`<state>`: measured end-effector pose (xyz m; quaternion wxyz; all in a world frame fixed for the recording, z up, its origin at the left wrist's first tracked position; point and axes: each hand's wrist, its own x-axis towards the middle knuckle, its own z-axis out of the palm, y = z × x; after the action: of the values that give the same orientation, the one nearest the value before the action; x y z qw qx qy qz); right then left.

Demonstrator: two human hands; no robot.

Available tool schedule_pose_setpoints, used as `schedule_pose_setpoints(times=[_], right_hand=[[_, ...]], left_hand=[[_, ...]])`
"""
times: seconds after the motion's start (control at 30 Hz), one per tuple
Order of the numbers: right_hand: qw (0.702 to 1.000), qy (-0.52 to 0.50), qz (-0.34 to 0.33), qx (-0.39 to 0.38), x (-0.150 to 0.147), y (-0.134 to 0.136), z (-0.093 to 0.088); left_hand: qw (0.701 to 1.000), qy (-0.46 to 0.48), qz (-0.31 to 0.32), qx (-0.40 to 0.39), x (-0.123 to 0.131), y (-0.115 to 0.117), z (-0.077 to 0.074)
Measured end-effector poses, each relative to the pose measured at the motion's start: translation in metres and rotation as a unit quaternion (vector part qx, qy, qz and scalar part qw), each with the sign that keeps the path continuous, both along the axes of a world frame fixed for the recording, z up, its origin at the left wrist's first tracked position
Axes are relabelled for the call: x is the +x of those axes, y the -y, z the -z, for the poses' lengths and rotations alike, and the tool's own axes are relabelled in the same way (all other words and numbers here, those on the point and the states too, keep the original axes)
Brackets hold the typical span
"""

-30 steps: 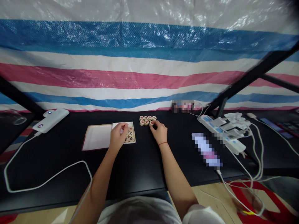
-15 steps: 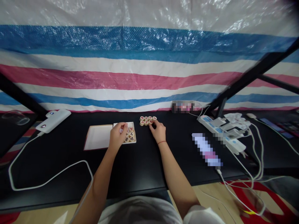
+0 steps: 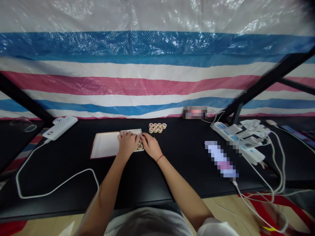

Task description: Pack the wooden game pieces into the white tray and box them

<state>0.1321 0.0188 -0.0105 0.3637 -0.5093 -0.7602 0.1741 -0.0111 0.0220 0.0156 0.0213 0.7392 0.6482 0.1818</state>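
Observation:
A shallow white box base (image 3: 130,131) lies on the black table with round xiangqi pieces (image 3: 140,146) inside. My left hand (image 3: 128,144) covers much of it, fingers bent down together over the pieces and tips out of sight. At the box's right edge, my right hand (image 3: 152,147) has its thumb and forefinger close together by the pieces; whatever lies between them is hidden. Behind it, several pieces with red characters (image 3: 157,127) sit in two short rows. The open lid (image 3: 105,144), white inside, lies flat against the box's left side.
A white power bank (image 3: 64,126) with a long cable stands at the left, near a clear glass (image 3: 23,124). To the right are a blurred-out phone (image 3: 221,159) on a cable and a power strip (image 3: 238,141) with plugs. A striped plastic sheet (image 3: 147,87) hangs behind.
My right hand has left the rows of pieces and moved left to the box's edge. My left hand has lowered from a raised pinch onto the pieces. The view has shifted slightly.

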Motion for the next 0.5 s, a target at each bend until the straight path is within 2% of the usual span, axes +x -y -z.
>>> schedule_pose_setpoints(times=[0.17, 0.33, 0.5], right_hand=[[0.999, 0.032, -0.008, 0.011, -0.002, -0.001, 0.006], [1.0, 0.026, -0.002, -0.004, -0.001, -0.001, 0.005], [0.999, -0.03, -0.003, 0.041, 0.006, 0.002, -0.005]], left_hand=[[1.0, -0.007, 0.013, -0.022, 0.004, 0.002, -0.002], [0.999, 0.031, 0.009, -0.044, 0.005, 0.001, -0.003], [0.994, 0.107, 0.007, 0.011, 0.006, 0.004, -0.009]])
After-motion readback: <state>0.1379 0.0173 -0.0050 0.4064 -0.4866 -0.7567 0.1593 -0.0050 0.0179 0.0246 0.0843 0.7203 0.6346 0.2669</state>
